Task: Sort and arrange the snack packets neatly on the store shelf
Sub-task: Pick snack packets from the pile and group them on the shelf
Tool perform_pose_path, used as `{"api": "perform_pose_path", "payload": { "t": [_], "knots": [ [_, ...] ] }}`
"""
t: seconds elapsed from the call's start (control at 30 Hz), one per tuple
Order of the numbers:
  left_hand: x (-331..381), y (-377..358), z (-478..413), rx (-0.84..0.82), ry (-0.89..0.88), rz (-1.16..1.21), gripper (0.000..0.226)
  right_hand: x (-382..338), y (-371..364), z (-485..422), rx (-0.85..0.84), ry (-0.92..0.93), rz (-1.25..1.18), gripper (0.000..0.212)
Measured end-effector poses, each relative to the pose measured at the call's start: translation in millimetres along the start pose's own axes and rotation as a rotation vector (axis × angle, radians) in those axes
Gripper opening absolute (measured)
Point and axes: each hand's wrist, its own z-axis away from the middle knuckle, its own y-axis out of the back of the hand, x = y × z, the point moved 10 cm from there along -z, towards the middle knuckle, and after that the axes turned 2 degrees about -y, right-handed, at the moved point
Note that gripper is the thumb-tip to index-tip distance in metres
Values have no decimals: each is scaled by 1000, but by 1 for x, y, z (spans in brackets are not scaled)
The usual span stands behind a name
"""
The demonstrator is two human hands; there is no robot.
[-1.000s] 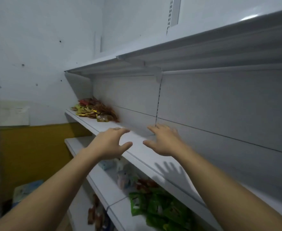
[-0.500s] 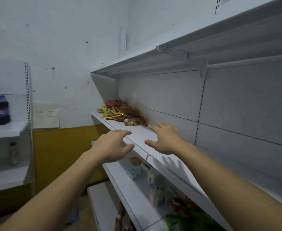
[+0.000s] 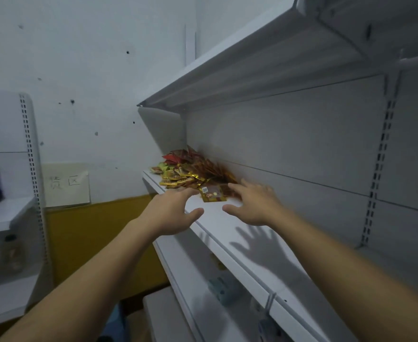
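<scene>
Snack packets (image 3: pixel 193 172) lie heaped on the shelf (image 3: pixel 217 225) just ahead of both grips, nearest one btwn them. Left grip (image 3: pixel 172 213) & right grip (image 3: pixel 252 204) released, fingers spread, holding nothing. Best bet: cup heap from both sides, draw it fwd, then sort by colour.

I am viewing through one wide-angle camera, worn at head height and looking forward and slightly down along the middle shelf (image 3: pixel 227 233), which is running away toward the left-centre. It is sitting close: the left hand (image 3: pixel 170 215) and right hand (image 3: pixel 254 206) are filling the centre, the packet pile (image 3: pixel 193 174) lying just beyond them. The side rack (image 3: pixel 10 211) at far left is appearing blurred, possibly lens-edge distortion.
</scene>
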Motion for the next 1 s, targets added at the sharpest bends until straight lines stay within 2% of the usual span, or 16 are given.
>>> {"api": "perform_pose_path", "payload": {
  "t": [0.23,0.47,0.8,0.9,1.0],
  "knots": [
    [-42,-38,-53,-28,-30,18,60,5,-38,-62,-36,-39,1,74],
    [-86,-72,-117,-25,-153,82,56,12,-58,-134,-7,-133,41,71],
    [-169,-100,-230,-10,-274,174,60,23,-68,-235,24,-357,91,75],
    [-188,-122,-251,-17,-285,182,60,17,-94,-257,-13,-361,44,67],
    [-190,-157,-263,-105,-308,203,60,21,-128,-272,-118,-375,-39,77]
  ]
}}
